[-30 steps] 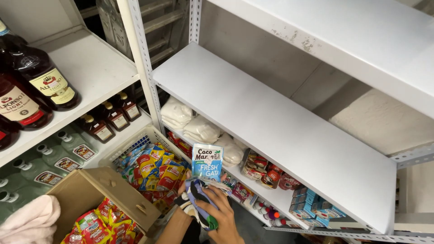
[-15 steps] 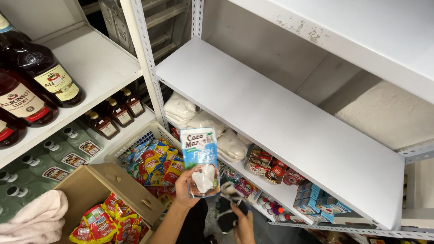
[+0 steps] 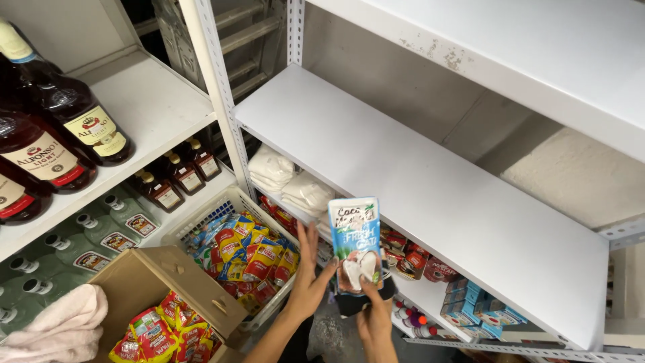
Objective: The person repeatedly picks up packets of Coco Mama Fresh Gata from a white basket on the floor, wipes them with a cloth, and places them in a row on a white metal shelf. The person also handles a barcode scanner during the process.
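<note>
A blue and white pouch with a coconut picture (image 3: 355,242) stands upright in front of the shelves. My right hand (image 3: 373,317) grips its bottom edge from below, together with a dark cloth (image 3: 351,304) bunched under the pouch. My left hand (image 3: 309,282) is just left of the pouch, fingers spread and palm toward it, holding nothing. Behind the pouch runs a bare white metal shelf board (image 3: 416,168).
White bags (image 3: 306,191) and red packs (image 3: 403,259) lie on the shelf below. A white basket (image 3: 201,218) holds yellow and red sachets, beside a cardboard box (image 3: 144,282). Dark bottles (image 3: 67,114) and green bottles (image 3: 101,228) fill the left shelves. A pink towel (image 3: 60,329) lies bottom left.
The pouch went from my left hand to my right hand and moved right. My left hand let go and opened. The cloth stayed in my right hand.
</note>
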